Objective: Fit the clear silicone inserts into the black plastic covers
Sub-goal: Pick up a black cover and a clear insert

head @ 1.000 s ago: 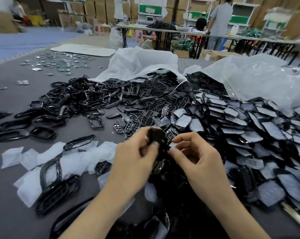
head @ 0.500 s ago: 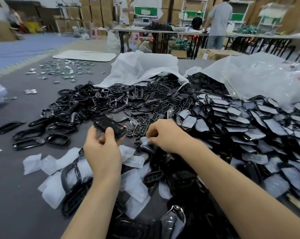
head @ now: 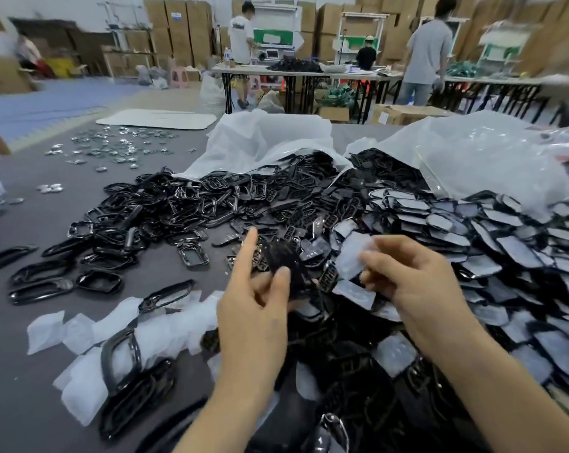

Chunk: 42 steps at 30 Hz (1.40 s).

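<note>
Left grip point(head: 252, 307): thumb and fingers clamped on a black cover point(head: 284, 256), forefinger straight
Right grip point(head: 417, 282): pinching a clear insert point(head: 355, 253), just right of the cover, not touching it
Risk: the soft insert may buckle or seat skewed if pressed in misaligned

Stacked cardboard boxes point(head: 178, 34); folding tables point(head: 358, 75)

left hand point(head: 255, 308) pinching, index extended, right hand point(head: 417, 279) pinching

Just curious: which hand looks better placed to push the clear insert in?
Probably the right hand: it pinches a clear insert, while the left hand grips the black cover.
</note>
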{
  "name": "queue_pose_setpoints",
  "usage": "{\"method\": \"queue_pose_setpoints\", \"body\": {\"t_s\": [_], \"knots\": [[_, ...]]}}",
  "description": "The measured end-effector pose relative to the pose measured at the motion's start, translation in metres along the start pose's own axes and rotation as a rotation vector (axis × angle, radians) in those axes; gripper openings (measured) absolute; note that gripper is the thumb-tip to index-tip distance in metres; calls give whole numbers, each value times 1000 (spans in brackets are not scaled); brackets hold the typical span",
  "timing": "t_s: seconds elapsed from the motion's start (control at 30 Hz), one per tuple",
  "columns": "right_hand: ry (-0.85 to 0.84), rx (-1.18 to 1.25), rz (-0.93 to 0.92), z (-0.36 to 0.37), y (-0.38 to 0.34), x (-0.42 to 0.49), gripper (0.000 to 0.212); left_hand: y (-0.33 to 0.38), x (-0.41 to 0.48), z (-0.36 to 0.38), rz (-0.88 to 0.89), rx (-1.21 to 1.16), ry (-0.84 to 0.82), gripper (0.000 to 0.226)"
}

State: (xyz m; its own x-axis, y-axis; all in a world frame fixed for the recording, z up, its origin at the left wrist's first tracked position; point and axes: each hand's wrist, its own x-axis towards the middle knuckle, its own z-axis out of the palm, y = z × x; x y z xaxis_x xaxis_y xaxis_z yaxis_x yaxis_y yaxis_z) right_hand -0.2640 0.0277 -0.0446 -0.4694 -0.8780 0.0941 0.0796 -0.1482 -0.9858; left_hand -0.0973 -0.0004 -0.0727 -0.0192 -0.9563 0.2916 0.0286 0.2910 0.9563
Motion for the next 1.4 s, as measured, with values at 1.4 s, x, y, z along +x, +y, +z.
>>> {"method": "queue_pose_setpoints", "body": {"t_s": [1.4], "knots": [[-194, 40, 102, -13, 12, -29, 2, -4, -19, 19, 71, 128, -268, 7]]}}
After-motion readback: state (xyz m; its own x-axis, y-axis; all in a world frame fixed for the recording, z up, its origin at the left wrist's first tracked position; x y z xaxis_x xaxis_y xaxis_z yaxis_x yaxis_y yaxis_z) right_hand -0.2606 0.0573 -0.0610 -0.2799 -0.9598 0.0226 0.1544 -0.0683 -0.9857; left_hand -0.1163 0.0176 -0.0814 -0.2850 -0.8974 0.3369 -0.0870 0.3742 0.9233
